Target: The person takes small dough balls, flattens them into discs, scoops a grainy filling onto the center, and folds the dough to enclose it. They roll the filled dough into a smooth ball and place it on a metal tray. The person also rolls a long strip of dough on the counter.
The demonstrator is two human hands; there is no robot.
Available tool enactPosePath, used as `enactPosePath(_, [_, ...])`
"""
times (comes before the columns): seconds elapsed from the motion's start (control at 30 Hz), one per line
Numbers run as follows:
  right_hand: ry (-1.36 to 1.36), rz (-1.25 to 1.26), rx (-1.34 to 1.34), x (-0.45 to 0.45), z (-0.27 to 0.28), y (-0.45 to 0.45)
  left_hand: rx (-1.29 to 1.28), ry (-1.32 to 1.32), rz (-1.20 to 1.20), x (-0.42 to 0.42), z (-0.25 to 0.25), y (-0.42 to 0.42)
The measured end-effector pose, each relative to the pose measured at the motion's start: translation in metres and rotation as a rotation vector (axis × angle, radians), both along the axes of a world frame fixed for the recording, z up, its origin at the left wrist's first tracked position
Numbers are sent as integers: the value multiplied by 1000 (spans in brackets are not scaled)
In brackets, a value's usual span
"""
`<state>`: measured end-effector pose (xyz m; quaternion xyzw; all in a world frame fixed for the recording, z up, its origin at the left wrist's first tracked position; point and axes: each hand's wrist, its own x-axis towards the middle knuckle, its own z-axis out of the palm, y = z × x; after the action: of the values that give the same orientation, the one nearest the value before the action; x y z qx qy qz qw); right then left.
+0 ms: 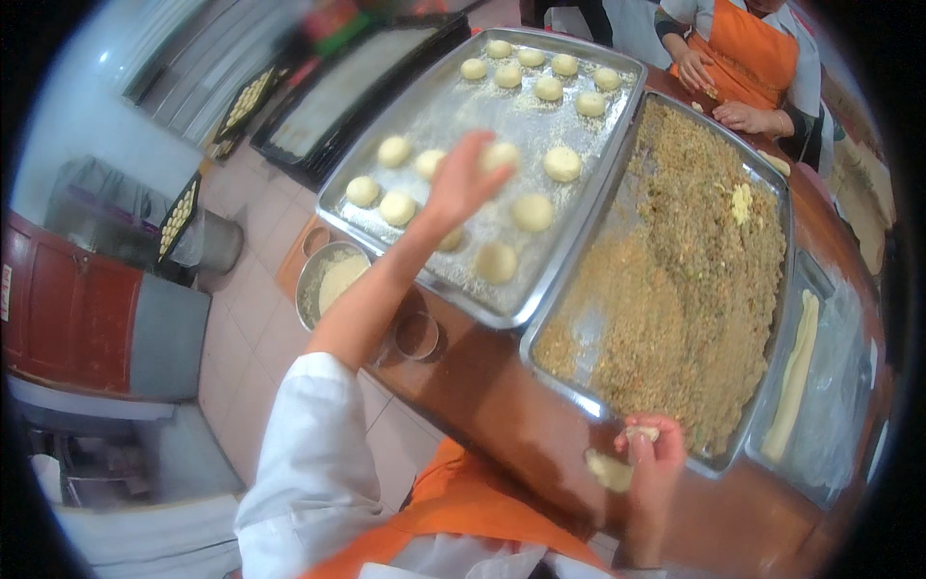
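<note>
Over the steel tray [550, 300] of round dough balls, my left hand [466, 177] has its thumb and fingers around a blurred dough ball [500, 156]. Several pale balls stand on the floured tray, among them one [532, 212] near my wrist. My right hand [655, 449] pinches a small dough piece [642, 433] at the near edge of a second steel tray [564, 394], which holds a crumbly brown filling [694, 289]. A flattened piece of dough [609, 470] lies on the wooden table beside my right hand.
A metal bowl of pale flour or crumbs [340, 282] and a round ring or cup [417, 335] are by my left forearm. A long dough strip [794, 376] rests in a plastic-lined tray at the right. Across the table, a co-worker's hands [741, 116] handle dough. Dark baking trays [354, 87] stand beyond.
</note>
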<state>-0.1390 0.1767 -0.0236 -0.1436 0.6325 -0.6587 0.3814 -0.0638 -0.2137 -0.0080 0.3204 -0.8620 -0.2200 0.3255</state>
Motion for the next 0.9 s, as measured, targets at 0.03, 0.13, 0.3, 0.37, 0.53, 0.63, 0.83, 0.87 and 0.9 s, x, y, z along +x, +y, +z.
enactPosePath(0.03, [-9,-6,20,-1,-1,0,22,-13,19,-14,-6,-17])
enactPosePath(0.13, [-16,-21,111,-2,5,-1,99,-95,78,-51,-35,-62])
enactPosePath(0.3, [-7,-44,100,-2,1,-1,10,-508,173,-67,-52,-96])
enactPosePath(0.37, [22,-45,145,1,3,-2,69,-207,129,-56,-48,-92])
enactPosePath(0.53, [237,32,-4,-8,-6,9,141,154,37,-22,20,-25])
enactPosePath(0.63, [184,-49,-18,-11,-12,2,316,233,-187,-2,27,73])
enactPosePath(0.83, [-4,113,-132,17,10,-11,569,128,-562,41,10,245])
enactPosePath(0.87, [39,152,-140,22,8,-4,537,102,-601,40,12,258])
enactPosePath(0.9, [85,184,-143,27,8,5,432,127,-632,39,6,264])
